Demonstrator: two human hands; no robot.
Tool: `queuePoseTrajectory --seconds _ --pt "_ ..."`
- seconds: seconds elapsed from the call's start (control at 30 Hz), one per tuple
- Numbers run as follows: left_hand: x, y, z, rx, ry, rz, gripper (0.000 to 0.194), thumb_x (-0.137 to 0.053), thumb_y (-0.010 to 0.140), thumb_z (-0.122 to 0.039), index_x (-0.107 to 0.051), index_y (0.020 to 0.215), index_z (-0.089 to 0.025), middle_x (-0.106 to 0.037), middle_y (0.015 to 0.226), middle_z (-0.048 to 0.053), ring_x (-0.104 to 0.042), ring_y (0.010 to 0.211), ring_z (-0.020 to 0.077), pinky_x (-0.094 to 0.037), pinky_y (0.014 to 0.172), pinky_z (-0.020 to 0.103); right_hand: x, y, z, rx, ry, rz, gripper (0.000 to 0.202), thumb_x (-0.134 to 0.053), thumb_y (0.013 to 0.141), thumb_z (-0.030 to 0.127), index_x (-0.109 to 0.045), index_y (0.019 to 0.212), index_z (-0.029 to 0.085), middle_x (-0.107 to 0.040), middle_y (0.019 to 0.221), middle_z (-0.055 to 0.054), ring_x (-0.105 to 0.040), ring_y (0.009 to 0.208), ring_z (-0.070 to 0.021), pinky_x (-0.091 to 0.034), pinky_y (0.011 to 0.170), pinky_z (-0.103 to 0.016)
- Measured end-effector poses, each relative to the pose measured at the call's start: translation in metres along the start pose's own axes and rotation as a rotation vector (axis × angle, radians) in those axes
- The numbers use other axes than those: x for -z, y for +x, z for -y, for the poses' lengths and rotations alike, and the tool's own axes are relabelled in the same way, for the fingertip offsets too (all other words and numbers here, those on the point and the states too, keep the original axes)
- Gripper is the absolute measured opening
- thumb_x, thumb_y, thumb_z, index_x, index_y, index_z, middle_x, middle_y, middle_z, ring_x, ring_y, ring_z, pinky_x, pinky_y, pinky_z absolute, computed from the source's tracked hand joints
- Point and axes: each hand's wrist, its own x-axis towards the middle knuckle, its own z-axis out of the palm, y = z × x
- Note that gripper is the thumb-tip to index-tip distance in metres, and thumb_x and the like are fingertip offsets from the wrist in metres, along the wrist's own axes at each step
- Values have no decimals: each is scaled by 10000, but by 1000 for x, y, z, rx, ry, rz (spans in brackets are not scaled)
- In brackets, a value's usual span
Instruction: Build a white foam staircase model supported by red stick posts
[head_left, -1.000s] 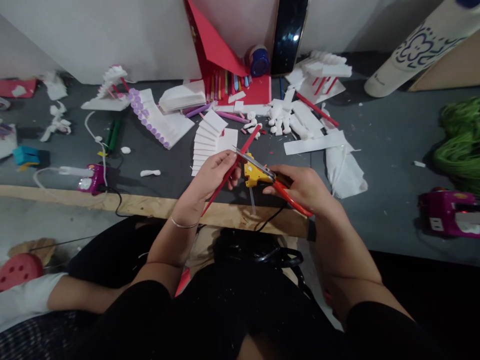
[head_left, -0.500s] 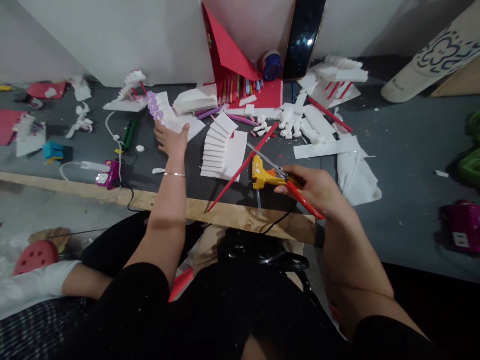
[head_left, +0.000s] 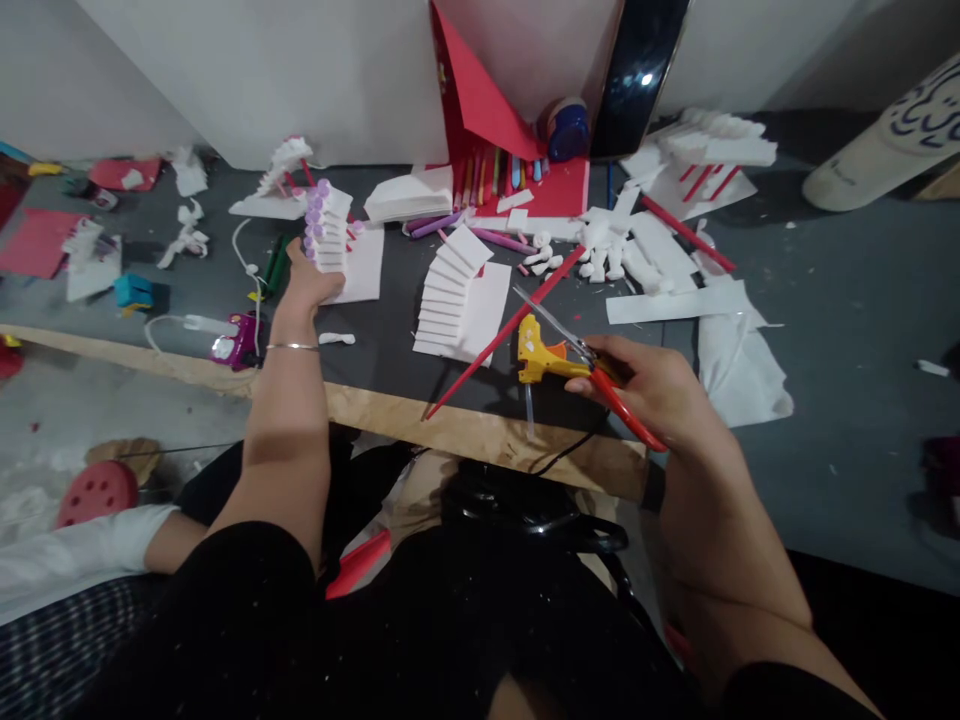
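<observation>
My left hand (head_left: 301, 285) grips the near end of a small white staircase model (head_left: 330, 255) with purple beads along its left side, fingers on the left and thumb on the right. The model rests on a white base plate (head_left: 367, 265). In my right hand (head_left: 656, 390) are red-handled scissors (head_left: 624, 408), blades slightly apart and pointing up-left. Beneath the scissors is a yellow glue gun (head_left: 534, 352), near my right fingertips. Between my hands lies a second white staircase model (head_left: 446, 300) without beads, and a red stick (head_left: 502, 335) slants beside it.
A stack of white strips (head_left: 409, 195), red card (head_left: 495, 90), a blue jar (head_left: 567, 130) and a phone (head_left: 637, 75) are at the back. White scraps (head_left: 604, 240) and another stair model (head_left: 712, 150) sit right of centre. A purple glue gun (head_left: 236, 342) lies left; a neighbour's sleeve (head_left: 82, 550) shows.
My left hand has turned the beaded staircase model, so its steps now face me more. The view has swung slightly left. My right hand keeps the scissors in the same place.
</observation>
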Motion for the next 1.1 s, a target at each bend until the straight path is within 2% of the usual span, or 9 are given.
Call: queuePoseTrajectory --seconds 0.1,0.17,0.27,0.33,0.53,0.7,0.87,1.0,1.1 --pt "6 -3 -5 8 96 38 1164 -745 669 106 -135 1655 9 -505 1630 226 -563 1371 246 -362 1292 508 2 1 1 -9 -11 14 758 -603 870 859 -830 1107 175 -737 711 -59 -604 578 -176 -439 573 -284" --pt "5 2 -5 -84 141 98 1151 -754 683 128 -148 1654 -3 -494 1646 215 -568 1374 230 -349 1309 513 2 1 2 1 -11 37 758 -606 871 855 -830 1111 172 -743 723 -64 -606 584 -177 -437 570 -283" --pt "0 21 0 -215 167 200 1148 -738 685 192 -145 1648 -5 -420 1698 217 -517 1446 223 -352 1324 504 1 1 2 30 -1 41 758 -591 892 843 -828 1118 159 -750 737 -70 -603 586 -172 -438 569 -280" --pt "-2 37 3 -248 204 234 1157 -738 655 237 -164 1633 8 -395 1712 222 -470 1496 235 -349 1332 511 0 1 3 44 0 31 754 -581 907 833 -828 1123 154 -753 745 -74 -603 588 -168 -443 577 -278" --pt "-1 70 -2 -330 310 276 1155 -832 492 275 -371 1525 38 -496 1654 186 -512 1434 222 -284 1363 592 -2 1 3 38 -5 53 677 -622 924 774 -818 1152 169 -767 786 -78 -629 622 -175 -464 602 -278" --pt "-1 82 3 -360 351 276 1136 -813 554 270 -323 1542 -1 -484 1681 149 -530 1468 167 -345 1356 534 -4 1 1 45 -4 75 588 -641 942 710 -822 1159 194 -804 867 -86 -691 688 -189 -498 647 -277" --pt "0 87 7 -372 346 217 1071 -794 566 263 -348 1507 15 -508 1676 167 -563 1457 154 -382 1339 509 -6 3 0 69 -7 93 547 -681 932 667 -819 1165 191 -821 899 -83 -710 708 -191 -498 653 -275" --pt "4 77 7 -407 360 268 1088 -788 516 251 -411 1509 15 -544 1636 211 -598 1408 206 -394 1316 561 -6 2 0 76 -22 94 472 -716 934 599 -810 1192 215 -835 961 -83 -738 764 -201 -504 669 -273" --pt "1 67 1 -439 356 289 1093 -741 522 240 -409 1538 12 -542 1644 212 -590 1406 213 -382 1318 536 -7 1 2 82 -42 85 479 -725 928 583 -809 1220 212 -836 968 -90 -746 784 -211 -503 677 -280"
